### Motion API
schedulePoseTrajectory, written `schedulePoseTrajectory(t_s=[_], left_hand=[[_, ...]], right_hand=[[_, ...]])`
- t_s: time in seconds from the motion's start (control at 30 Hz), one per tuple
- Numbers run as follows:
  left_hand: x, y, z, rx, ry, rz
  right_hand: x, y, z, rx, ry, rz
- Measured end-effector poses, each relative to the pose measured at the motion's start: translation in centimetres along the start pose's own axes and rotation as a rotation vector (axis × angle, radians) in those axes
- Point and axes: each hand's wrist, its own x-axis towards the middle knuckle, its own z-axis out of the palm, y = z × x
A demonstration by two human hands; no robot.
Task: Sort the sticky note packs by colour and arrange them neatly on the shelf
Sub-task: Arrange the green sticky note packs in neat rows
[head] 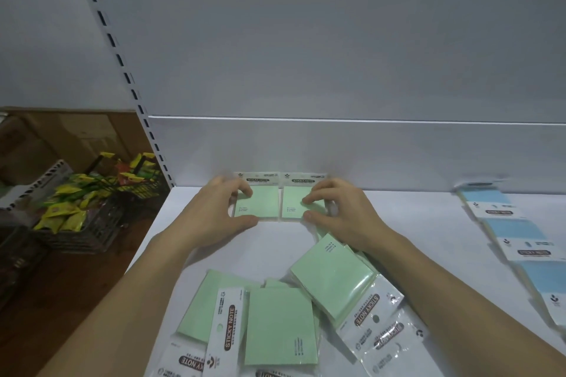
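Observation:
Two green sticky note packs lie side by side against the back wall of the white shelf (428,223). My left hand (214,211) pinches the left green pack (263,203) by its left edge. My right hand (340,208) pinches the right green pack (294,203) along its right side. Near the front of the shelf lies a loose heap of several green packs (281,321), overlapping at odd angles under my forearms. A row of blue packs (517,232) runs front to back along the right side, overlapping one another.
The white back panel (337,153) rises behind the packs. A slotted upright (134,95) marks the shelf's left end. Beyond it, lower down, dark baskets (82,223) hold yellow and green snack packets. Cardboard boxes (61,131) stand behind them.

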Motion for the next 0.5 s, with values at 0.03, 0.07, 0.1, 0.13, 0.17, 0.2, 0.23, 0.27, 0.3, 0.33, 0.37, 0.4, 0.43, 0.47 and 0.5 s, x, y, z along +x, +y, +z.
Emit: schedulePoseTrajectory(t_s=[0.03, 0.07, 0.1, 0.13, 0.17, 0.2, 0.23, 0.27, 0.3, 0.33, 0.37, 0.4, 0.43, 0.47, 0.5], left_hand=[[0.09, -0.07, 0.18, 0.001, 0.010, 0.009], [0.16, -0.13, 0.33, -0.002, 0.016, 0.013], [0.23, -0.18, 0.41, -0.008, 0.021, 0.018], [0.27, -0.21, 0.44, -0.013, 0.024, 0.022], [0.28, -0.18, 0.43, -0.020, 0.022, 0.025], [0.28, -0.18, 0.40, -0.025, 0.021, 0.026], [0.30, -0.21, 0.36, -0.030, 0.020, 0.027], [0.30, -0.23, 0.30, -0.031, 0.016, 0.025], [0.30, -0.23, 0.21, -0.026, 0.006, 0.023], [0.29, -0.20, 0.08, -0.011, -0.009, 0.021], [0.29, -0.14, -0.07, 0.011, -0.026, 0.020], [0.26, -0.11, -0.19, 0.033, -0.041, 0.020], [0.24, -0.08, -0.29, 0.052, -0.053, 0.021], [0.21, -0.08, -0.36, 0.063, -0.060, 0.022], [0.20, -0.04, -0.39, 0.069, -0.062, 0.021]], right_hand=[[0.02, 0.04, 0.07, -0.013, 0.003, -0.002], [0.03, 0.05, 0.10, -0.024, 0.008, -0.003], [0.04, 0.03, 0.10, -0.032, 0.014, -0.003], [0.07, 0.01, 0.10, -0.038, 0.017, -0.003], [0.12, 0.00, 0.14, -0.042, 0.017, -0.005], [0.18, -0.01, 0.19, -0.051, 0.016, -0.010], [0.29, -0.04, 0.21, -0.063, 0.013, -0.013], [0.35, -0.08, 0.19, -0.075, 0.008, -0.016], [0.36, -0.10, 0.15, -0.087, -0.001, -0.018], [0.34, -0.09, 0.11, -0.099, -0.010, -0.020], [0.31, -0.09, 0.03, -0.110, -0.019, -0.020], [0.26, -0.10, -0.05, -0.113, -0.022, -0.019], [0.20, -0.08, -0.12, -0.108, -0.019, -0.016], [0.15, -0.07, -0.18, -0.102, -0.012, -0.012], [0.07, -0.07, -0.20, -0.099, -0.007, -0.008]])
